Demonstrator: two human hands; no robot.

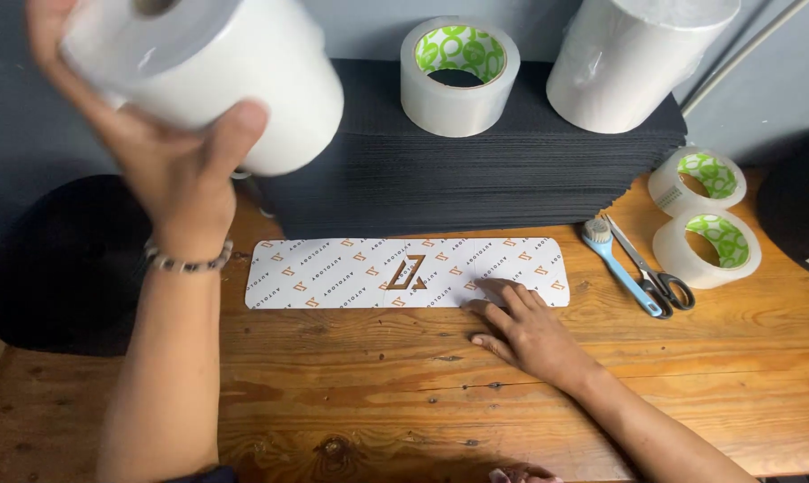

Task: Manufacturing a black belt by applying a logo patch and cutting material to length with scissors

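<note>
Left hand (167, 161) grips big white film roll (212, 67), raised | right hand (520, 326) open, fingertips pressing long white patterned card strip (404, 273) | strip lies crosswise on wooden table (377, 394), nearer right hand

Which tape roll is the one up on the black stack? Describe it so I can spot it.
Find the black sheet stack at the table's back. On top, left of a big white roll, sits the tape roll. Unlike the two on the wood, it stands raised.
</note>
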